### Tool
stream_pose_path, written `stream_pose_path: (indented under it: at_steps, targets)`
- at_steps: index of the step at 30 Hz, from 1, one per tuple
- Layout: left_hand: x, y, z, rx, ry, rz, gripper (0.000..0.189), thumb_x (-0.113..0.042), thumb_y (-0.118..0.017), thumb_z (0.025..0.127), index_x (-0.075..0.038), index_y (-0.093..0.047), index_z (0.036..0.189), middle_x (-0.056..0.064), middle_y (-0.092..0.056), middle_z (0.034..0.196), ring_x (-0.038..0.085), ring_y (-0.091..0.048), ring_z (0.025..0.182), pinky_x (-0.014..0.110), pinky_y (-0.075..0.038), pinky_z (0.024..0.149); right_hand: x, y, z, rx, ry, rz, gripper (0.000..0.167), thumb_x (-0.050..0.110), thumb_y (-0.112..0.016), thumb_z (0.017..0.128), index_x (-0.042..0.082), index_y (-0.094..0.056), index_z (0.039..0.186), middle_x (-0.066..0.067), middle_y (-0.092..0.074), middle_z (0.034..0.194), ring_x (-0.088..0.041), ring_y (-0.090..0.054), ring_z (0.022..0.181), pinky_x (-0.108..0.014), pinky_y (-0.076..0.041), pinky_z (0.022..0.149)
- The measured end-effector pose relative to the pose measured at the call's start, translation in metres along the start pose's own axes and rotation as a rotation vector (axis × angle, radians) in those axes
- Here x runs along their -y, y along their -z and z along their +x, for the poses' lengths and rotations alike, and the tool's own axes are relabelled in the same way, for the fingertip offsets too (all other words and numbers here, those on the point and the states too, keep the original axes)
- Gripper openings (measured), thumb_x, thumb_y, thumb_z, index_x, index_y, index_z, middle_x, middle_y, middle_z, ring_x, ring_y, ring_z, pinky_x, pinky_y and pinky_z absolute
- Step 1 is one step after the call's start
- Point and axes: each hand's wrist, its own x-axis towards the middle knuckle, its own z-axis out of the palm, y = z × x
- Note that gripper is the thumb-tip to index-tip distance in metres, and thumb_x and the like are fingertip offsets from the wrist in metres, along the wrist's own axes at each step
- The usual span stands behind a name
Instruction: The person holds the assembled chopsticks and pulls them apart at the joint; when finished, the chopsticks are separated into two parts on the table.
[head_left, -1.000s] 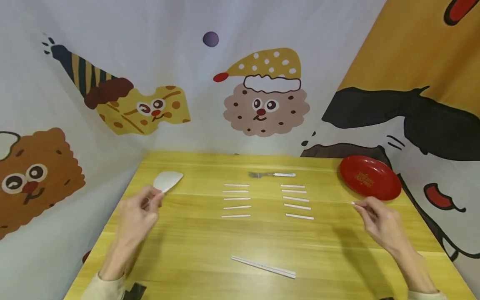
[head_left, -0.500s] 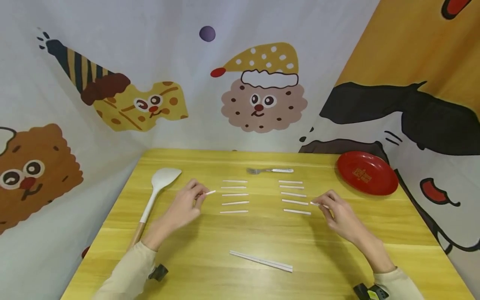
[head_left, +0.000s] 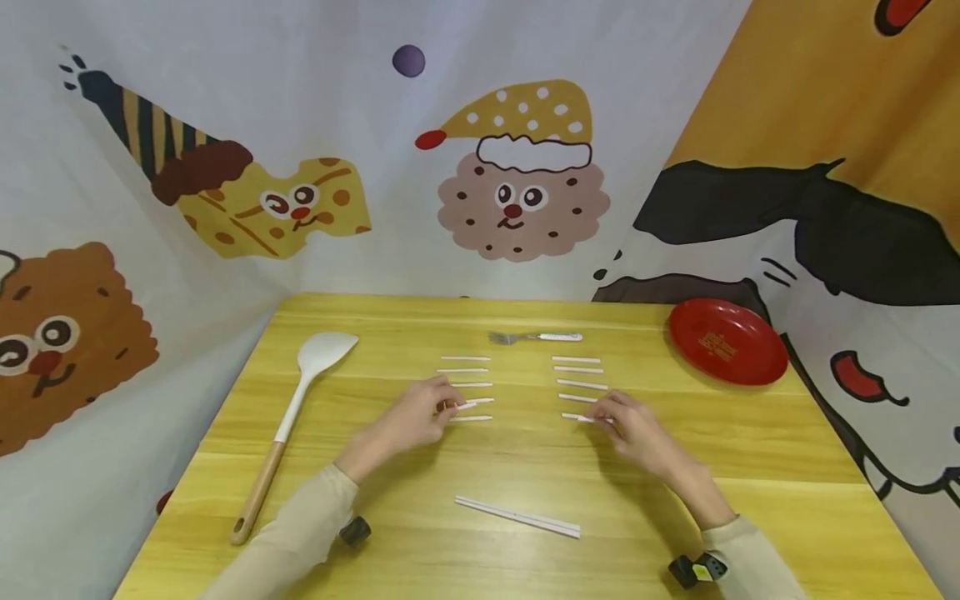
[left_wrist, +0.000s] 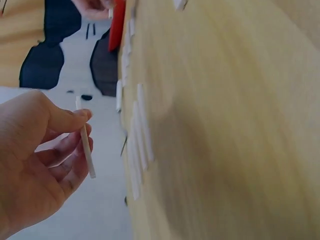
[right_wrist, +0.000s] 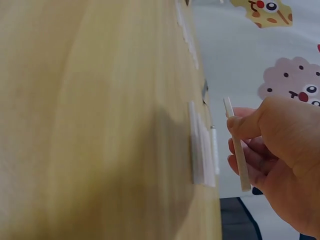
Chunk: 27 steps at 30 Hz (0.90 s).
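My left hand pinches a short white stick between thumb and fingertips, above the front of the left column of similar sticks. In the head view my right hand is over the front end of the right column of sticks. Between its thumb and fingers it grips another short white stick. Both held sticks appear raised off the wooden table in the wrist views. The sticks in each column lie roughly parallel, running left to right, and my hands partly cover the front ones.
Two longer thin white sticks lie side by side nearer me. A fork with a white handle lies behind the columns. At the left is a white spatula with a wooden handle; a red plate sits at the back right.
Both hands have come inward from the table's sides to the two columns, each carrying a short stick. The left hand has moved away from the spatula. The view has shifted slightly.
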Motion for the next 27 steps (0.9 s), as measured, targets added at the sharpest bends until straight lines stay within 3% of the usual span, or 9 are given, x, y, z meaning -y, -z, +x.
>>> stream_pose_path:
  at_steps: [4,11,27]
  targets:
    - [-0.003,-0.011,0.004,0.052,-0.042,0.010,0.015,0.001,-0.069,0.091,-0.003,-0.074,0.105,0.003,-0.066,0.088,0.009,-0.058,0.077,0.018,-0.051,0.066,0.002,-0.007,-0.002,0.028,-0.020,0.036,0.025,-0.012,-0.078,0.078,0.008,-0.074,0.092,-0.002,-0.068,0.090,-0.012,-0.065,0.080,-0.027,-0.057,0.067]
    - [-0.004,-0.023,0.006,0.124,-0.033,0.008,0.015,0.003,-0.070,0.089,-0.007,-0.074,0.100,0.002,-0.063,0.085,0.009,-0.054,0.075,0.019,-0.048,0.064,0.005,-0.017,-0.009,0.049,-0.041,0.069,0.022,-0.008,-0.078,0.080,0.010,-0.075,0.093,-0.001,-0.068,0.093,-0.013,-0.065,0.081,-0.027,-0.058,0.069]
    - [0.008,-0.040,0.005,0.183,-0.044,0.008,0.013,0.000,-0.071,0.091,-0.009,-0.073,0.099,-0.001,-0.063,0.087,0.006,-0.053,0.075,0.017,-0.048,0.065,0.004,-0.027,-0.015,0.081,-0.071,0.093,0.023,-0.009,-0.076,0.083,0.012,-0.075,0.093,0.000,-0.066,0.091,-0.009,-0.063,0.081,-0.023,-0.057,0.068]
